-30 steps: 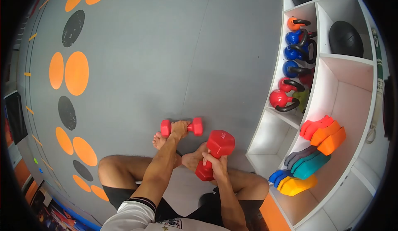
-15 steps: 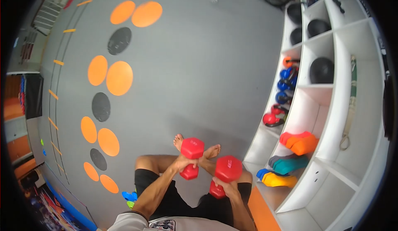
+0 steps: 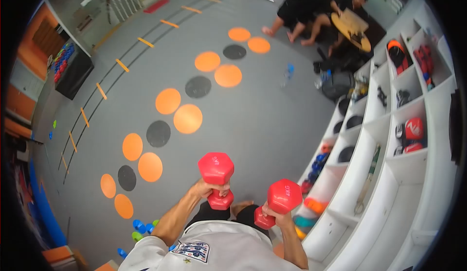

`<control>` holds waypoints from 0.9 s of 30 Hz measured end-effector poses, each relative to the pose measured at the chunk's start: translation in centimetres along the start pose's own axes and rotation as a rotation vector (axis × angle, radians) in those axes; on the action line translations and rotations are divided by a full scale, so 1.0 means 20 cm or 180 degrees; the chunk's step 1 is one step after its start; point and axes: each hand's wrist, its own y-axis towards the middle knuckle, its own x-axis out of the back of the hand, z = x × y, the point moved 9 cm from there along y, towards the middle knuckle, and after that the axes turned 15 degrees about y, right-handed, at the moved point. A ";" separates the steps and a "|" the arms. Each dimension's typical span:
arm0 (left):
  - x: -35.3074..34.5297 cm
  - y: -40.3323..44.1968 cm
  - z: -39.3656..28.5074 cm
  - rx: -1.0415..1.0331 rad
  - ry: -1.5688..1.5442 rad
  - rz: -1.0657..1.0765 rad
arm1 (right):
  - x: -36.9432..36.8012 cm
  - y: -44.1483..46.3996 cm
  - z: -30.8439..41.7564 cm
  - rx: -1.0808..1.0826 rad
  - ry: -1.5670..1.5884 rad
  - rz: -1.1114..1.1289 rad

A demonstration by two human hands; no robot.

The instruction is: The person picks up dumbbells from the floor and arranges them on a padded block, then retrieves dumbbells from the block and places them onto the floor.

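My left hand (image 3: 211, 189) is closed round the handle of a red hexagonal dumbbell (image 3: 216, 168). That dumbbell is held out in front of my body, its larger-looking end facing up toward the camera. A second red dumbbell (image 3: 285, 196), marked 4KG, is gripped in my right hand (image 3: 278, 216), a little lower and nearer the shelves. The two dumbbells are apart from each other. Below them show my dark shorts and part of a bare foot (image 3: 242, 206).
White shelving (image 3: 360, 174) with kettlebells, balls and boxing gloves (image 3: 413, 128) runs along the right. Orange discs (image 3: 188, 119) and black discs (image 3: 158, 134) lie on the grey floor, beside an agility ladder (image 3: 101, 91). People (image 3: 311, 16) and a backpack (image 3: 338, 85) are at the far right.
The view has tipped up from the floor toward the far room, bringing the people into sight. Both dumbbells have come up nearer the camera, still in my hands; my bent knees no longer show.
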 end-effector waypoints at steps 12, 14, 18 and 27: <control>-0.07 -0.66 -1.26 -0.2751 0.0703 0.0013 | -1.41 0.32 0.67 0.0655 0.0770 0.2707; -0.08 -0.73 -1.42 -0.2910 0.0754 -0.0149 | -1.55 0.39 0.70 0.0603 0.0729 0.2979; 0.10 -0.78 -1.63 -0.3396 0.0817 -0.0259 | -1.81 0.68 0.75 0.0587 0.0486 0.3386; 0.49 -0.76 -2.22 -0.3805 0.1539 -0.1115 | -2.42 1.35 0.83 0.0477 0.0005 0.3440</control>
